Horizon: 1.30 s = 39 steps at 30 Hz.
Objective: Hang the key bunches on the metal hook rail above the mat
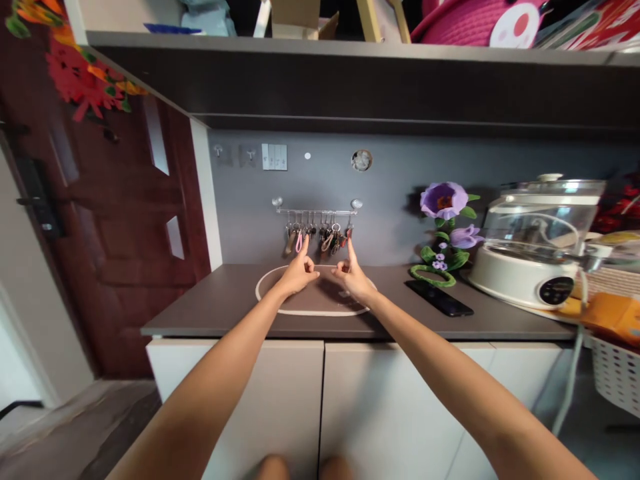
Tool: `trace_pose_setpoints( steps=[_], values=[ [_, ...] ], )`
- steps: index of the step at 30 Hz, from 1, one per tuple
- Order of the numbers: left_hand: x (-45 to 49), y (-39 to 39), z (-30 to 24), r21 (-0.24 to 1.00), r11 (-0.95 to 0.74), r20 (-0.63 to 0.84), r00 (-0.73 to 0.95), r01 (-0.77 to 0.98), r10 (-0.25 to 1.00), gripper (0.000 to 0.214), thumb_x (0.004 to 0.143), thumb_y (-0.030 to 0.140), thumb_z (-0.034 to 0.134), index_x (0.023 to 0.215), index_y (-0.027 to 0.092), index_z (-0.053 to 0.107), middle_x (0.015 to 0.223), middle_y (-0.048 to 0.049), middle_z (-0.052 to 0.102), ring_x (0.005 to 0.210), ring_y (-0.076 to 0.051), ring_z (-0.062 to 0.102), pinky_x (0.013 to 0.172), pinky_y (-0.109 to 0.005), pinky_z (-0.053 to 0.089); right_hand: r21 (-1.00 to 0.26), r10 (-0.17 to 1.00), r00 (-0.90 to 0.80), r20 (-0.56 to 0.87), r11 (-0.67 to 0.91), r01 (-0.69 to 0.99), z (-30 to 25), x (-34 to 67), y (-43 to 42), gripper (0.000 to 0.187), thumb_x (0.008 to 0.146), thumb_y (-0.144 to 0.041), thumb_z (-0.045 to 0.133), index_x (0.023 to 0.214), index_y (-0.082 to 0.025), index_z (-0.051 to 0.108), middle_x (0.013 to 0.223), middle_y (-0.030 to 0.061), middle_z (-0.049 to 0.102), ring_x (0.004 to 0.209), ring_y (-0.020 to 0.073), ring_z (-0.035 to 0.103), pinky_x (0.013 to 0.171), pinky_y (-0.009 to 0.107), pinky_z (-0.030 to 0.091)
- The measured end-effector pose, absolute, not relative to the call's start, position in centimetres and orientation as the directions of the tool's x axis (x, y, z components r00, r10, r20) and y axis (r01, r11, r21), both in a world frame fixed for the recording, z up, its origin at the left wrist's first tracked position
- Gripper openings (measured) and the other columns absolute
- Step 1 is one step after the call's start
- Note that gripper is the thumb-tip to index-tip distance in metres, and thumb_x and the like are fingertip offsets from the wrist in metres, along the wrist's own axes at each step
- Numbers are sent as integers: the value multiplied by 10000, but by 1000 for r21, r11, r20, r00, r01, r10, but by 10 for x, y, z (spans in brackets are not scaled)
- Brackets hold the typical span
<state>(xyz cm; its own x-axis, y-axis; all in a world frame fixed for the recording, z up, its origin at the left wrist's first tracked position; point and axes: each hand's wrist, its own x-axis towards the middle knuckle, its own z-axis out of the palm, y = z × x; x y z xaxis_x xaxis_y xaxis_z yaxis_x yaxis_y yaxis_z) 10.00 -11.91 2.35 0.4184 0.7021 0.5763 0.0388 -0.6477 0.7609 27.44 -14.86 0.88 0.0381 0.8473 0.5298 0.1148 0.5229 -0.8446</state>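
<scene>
Two hands, two raised index fingers, one hanging row of keys

Nearest, we log two bare forearms reaching forward and converging over pale, smooth cabinet doors [240, 387]. The left hand [300, 272] and right hand [353, 275] mirror each other above the counter [200, 300]: one index finger straight on each, thumbs turned inward, the other fingers curled. We read both as unclenched and free of any load.

Beneath them lies one brown mat [325, 305], rounded, with a pale border. To the right we count one glossy black phone [440, 298], lying flat, one fuzzy-looking flower ornament [443, 200] with two larger purple blooms, and one cream appliance [520, 270] with a clear-walled upper part.

Farther back, one slim rail [317, 212] sits on the grey wall between two round mounts [277, 201]. The keys [327, 241] hang there in a crowded row, too small to count; the left fingertip is near one pink loop [299, 241], the right near the row's right end. Contact: we cannot tell.
</scene>
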Motion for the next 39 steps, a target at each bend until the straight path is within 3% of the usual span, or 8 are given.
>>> trace_pose_setpoints(
  steps=[3, 10, 18, 23, 26, 29, 34, 39],
  values=[
    [72, -131, 12, 728, -674, 558, 464, 124, 688, 988, 620, 116, 612, 1399, 215, 13, 630, 81, 486, 579, -59, 446, 650, -181, 382, -803, 830, -85, 551, 555, 215, 0, 270, -164, 982, 647, -206, 592, 1395, -254, -43, 615, -80, 456, 540, 88, 409, 594, 248, 405],
    [45, -132, -18, 748, -649, 536, 449, 140, 715, 1023, 647, 134, 588, 1379, 214, -123, 643, 91, 469, 574, -53, 446, 639, -169, 388, -729, 805, -129, 579, 582, 362, -12, 267, -173, 891, 672, -222, 589, 1400, -238, 75, 657, -57, 486, 597, 97, 445, 666, 258, 407],
    [48, -126, -22, 851, -519, 443, 419, 82, 793, 1105, 617, 174, 662, 1374, 229, -141, 625, 98, 480, 548, -52, 449, 610, -177, 389, -765, 825, -74, 560, 550, 335, -13, 266, -174, 905, 661, -242, 613, 1399, -243, 89, 641, -60, 503, 573, 97, 458, 662, 269, 432],
    [46, -107, -19, 936, -340, 310, 251, 87, 917, 1037, 624, 308, 693, 1402, 188, 17, 928, -48, 577, 755, -106, 545, 685, -224, 429, -848, 888, 57, 456, 415, 329, -9, 280, -160, 799, 660, -353, 641, 1356, -265, 259, 857, 11, 582, 751, 143, 547, 744, 320, 464],
    [43, -82, -8, 951, -289, 270, 157, 112, 950, 983, 590, 377, 718, 1386, 174, 178, 1208, -145, 486, 1027, -193, 512, 757, -247, 431, -865, 876, 213, 434, 339, 370, 7, 300, -140, 751, 650, -419, 650, 1308, -214, 354, 1105, 95, 548, 972, 198, 536, 857, 352, 438],
    [44, -49, 9, 939, -311, 298, 104, 146, 949, 975, 521, 402, 759, 1346, 184, 289, 1329, -158, 392, 1189, -249, 405, 845, -276, 406, -888, 871, 298, 391, 272, 370, 30, 324, -116, 785, 642, -458, 653, 1308, -176, 348, 1288, 153, 429, 1131, 244, 458, 937, 376, 387],
    [62, 3, 36, 933, -345, 336, 96, 106, 937, 901, 483, 360, 786, 1267, 155, 391, 1365, -179, 347, 1204, -257, 397, 887, -299, 382, -910, 864, 358, 353, 229, 346, 57, 354, -73, 790, 644, -508, 638, 1301, -189, 339, 1364, 146, 350, 1221, 254, 368, 979, 390, 338],
    [82, 35, 45, 940, -310, 337, 263, -142, 904, 449, 582, 343, 733, 958, 147, 585, 1047, -109, 621, 918, -164, 583, 803, -268, 415, -943, 903, 310, 296, 225, 243, 60, 358, -38, 628, 656, -577, 587, 1174, -258, 431, 1263, 83, 473, 1043, 213, 518, 870, 368, 422]
  ],
)
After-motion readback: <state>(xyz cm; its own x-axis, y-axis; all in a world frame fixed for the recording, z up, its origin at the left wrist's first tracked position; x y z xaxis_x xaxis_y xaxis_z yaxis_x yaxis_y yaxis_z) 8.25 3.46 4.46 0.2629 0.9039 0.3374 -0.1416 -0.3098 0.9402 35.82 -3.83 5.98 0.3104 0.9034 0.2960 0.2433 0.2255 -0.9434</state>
